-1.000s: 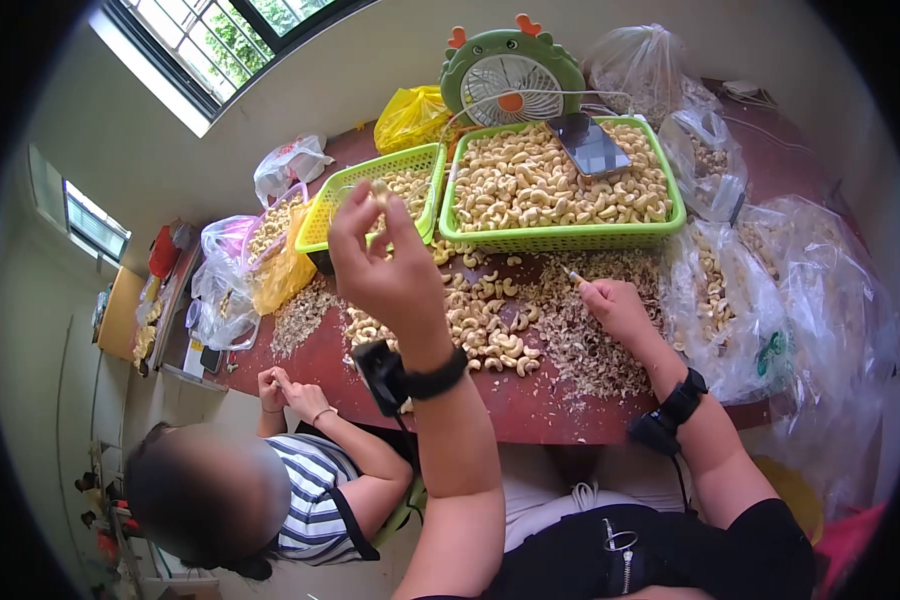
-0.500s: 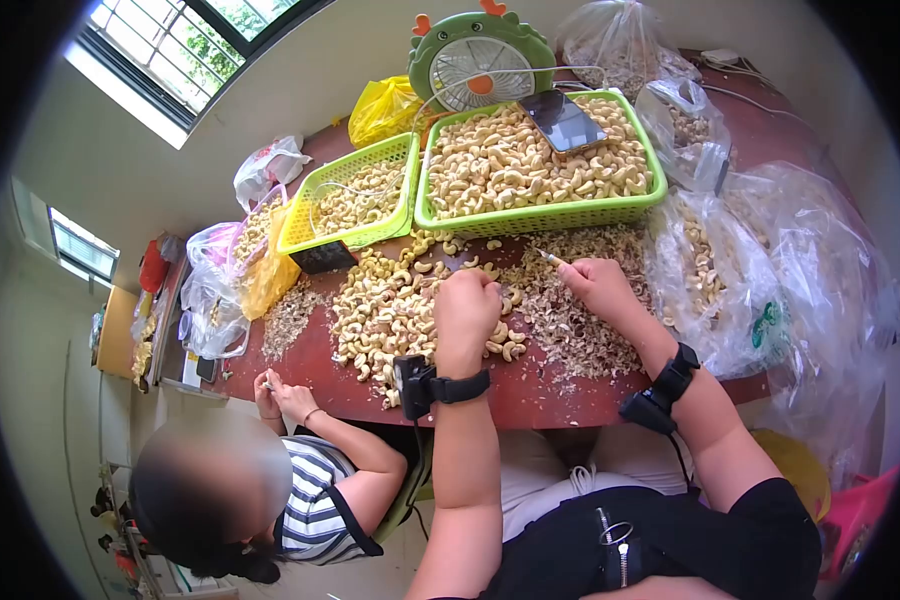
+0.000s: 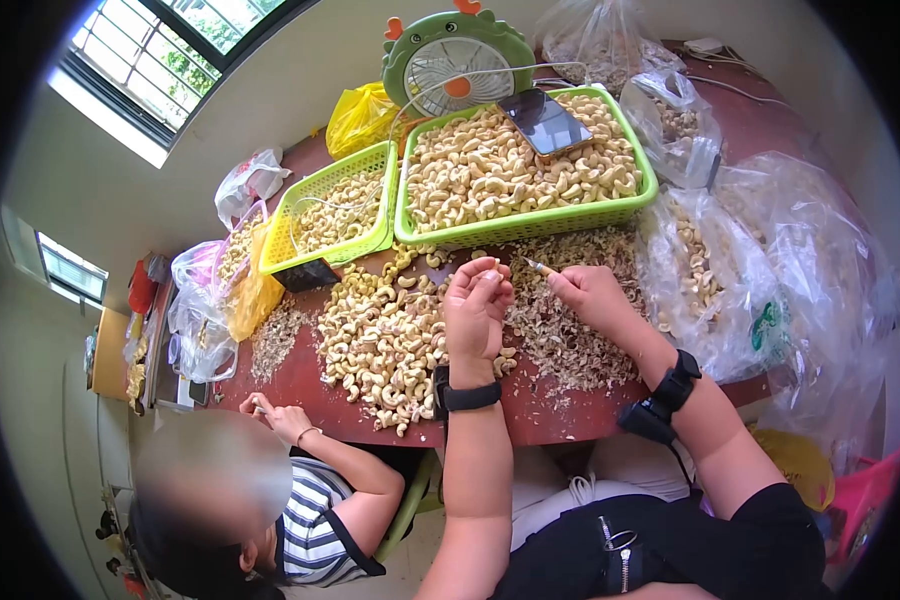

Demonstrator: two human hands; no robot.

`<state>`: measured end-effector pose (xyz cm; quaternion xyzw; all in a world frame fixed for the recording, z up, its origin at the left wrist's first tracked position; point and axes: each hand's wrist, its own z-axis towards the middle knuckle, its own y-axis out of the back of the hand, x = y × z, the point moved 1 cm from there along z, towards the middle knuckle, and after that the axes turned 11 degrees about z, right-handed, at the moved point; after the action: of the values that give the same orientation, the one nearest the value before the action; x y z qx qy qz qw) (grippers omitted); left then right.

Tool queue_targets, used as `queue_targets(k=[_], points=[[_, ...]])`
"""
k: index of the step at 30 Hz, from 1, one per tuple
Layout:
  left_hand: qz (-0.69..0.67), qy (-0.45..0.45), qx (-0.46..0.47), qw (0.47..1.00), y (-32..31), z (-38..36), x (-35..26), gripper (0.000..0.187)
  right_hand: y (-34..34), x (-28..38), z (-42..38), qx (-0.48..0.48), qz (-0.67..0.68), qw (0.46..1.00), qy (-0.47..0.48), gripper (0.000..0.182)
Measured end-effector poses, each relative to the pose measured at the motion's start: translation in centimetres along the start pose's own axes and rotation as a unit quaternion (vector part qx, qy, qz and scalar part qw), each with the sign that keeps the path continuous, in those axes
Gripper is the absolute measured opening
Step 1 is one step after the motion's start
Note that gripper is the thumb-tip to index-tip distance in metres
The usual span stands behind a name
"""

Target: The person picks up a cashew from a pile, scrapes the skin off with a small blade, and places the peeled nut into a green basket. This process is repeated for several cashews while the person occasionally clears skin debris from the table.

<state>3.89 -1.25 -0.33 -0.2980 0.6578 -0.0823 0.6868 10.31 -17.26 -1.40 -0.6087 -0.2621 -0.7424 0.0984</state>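
Note:
My left hand (image 3: 478, 308) is turned palm up over the right edge of the cashew pile (image 3: 380, 335), its fingers curled and pinching a cashew near the fingertips. My right hand (image 3: 595, 297) is closed round a small knife (image 3: 541, 267), whose tip points left toward my left hand. Beneath the knife lies a heap of brown skin scraps (image 3: 570, 345). Behind both hands stands a large green basket (image 3: 530, 232) full of cashews.
A phone (image 3: 545, 122) rests on the large basket's cashews. A smaller green basket (image 3: 378, 240) stands to its left, a fan (image 3: 457, 65) behind. Clear plastic bags (image 3: 735, 290) lie at the right. A person in a striped shirt (image 3: 320, 515) sits at the left.
My left hand has rolled from knuckles up to palm up, showing its curled fingers. My right hand still holds the knife. The whole view has shifted slightly.

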Motion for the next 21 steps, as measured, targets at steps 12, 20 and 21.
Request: queue_targets(k=[12, 20, 21], points=[[-0.007, -0.001, 0.012, 1.0, -0.7, -1.2, -1.0, 0.016, 0.0, 0.2, -0.1, 0.027, -0.014, 0.999, -0.017, 0.041], [0.398, -0.593, -0.082, 0.696, -6.9, -7.9, -10.5, 0.019, 0.0, -0.3, 0.0, 0.039, -0.017, 0.999, -0.033, 0.041], [0.431, -0.601, -0.139, 0.659, -6.2, -7.1, -12.1, 0.02, 0.1, -0.1, 0.0, 0.036, -0.011, 0.999, -0.025, 0.041]])
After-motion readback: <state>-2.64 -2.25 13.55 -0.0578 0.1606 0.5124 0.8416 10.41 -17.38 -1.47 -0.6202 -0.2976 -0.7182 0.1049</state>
